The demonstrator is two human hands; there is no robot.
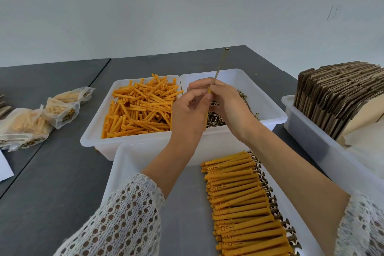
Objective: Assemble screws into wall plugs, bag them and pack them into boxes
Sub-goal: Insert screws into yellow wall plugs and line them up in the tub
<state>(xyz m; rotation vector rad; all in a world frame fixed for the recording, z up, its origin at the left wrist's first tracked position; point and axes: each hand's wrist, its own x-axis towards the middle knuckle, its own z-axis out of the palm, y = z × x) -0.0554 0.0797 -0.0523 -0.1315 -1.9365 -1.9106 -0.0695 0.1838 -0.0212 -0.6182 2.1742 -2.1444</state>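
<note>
Both hands meet above the screw bin (268, 97): the left hand (188, 114) grips an orange wall plug (209, 90), the right hand (226, 102) pinches a long screw (220, 64) standing in its top. Assembled plugs (241, 199) line the near tray (124, 164).

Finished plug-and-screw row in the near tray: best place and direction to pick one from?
Probably from the right, by the screw heads. In the near tray the assembled plugs lie packed side by side, touching, so their orange bodies leave no gap for fingers. The heads stick out past the plug ends along the row's right edge, with bare tray beside them.
</note>
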